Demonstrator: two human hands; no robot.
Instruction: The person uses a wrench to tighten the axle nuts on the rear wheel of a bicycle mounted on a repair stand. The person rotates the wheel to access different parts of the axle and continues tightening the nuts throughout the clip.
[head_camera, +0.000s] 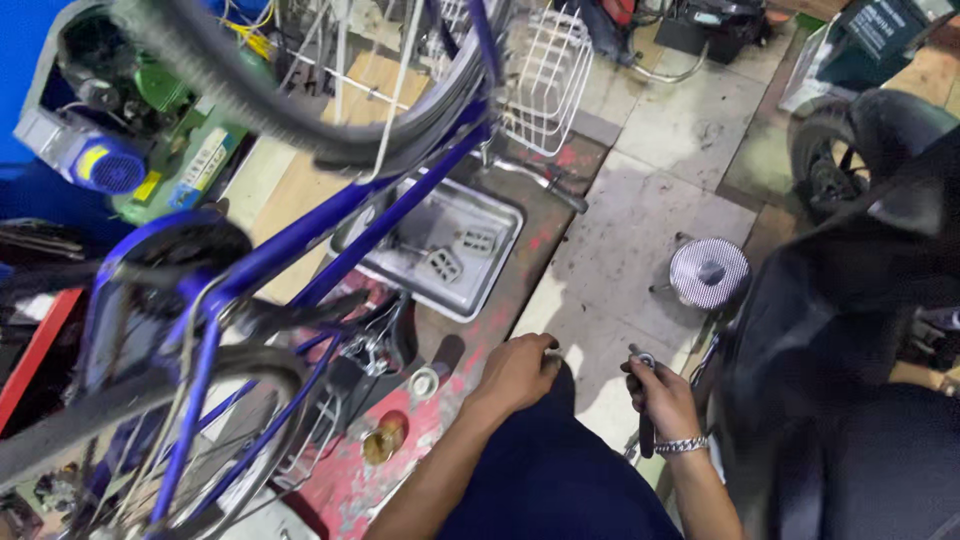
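My left hand (518, 372) rests closed on my knee in dark blue trousers, holding nothing that I can see. My right hand (662, 398), with a metal bracelet at the wrist, grips a dark-handled metal tool (645, 400) whose shiny head sticks up above my fist. A blue bicycle (300, 250) stands upside down to my left, its wheel (300, 90) overhead and a white wire basket (545, 75) at the top. Under the frame sits a steel tray (490, 280) holding two grey pedals (458, 252).
A small white ring-shaped part (424, 382) and a brass-coloured part (383, 438) lie on the red-stained floor near my knee. A round metal stool (709, 272) stands on the tiles ahead. A black motorcycle (860, 280) fills the right side. A green and blue compressor (130, 150) is at the upper left.
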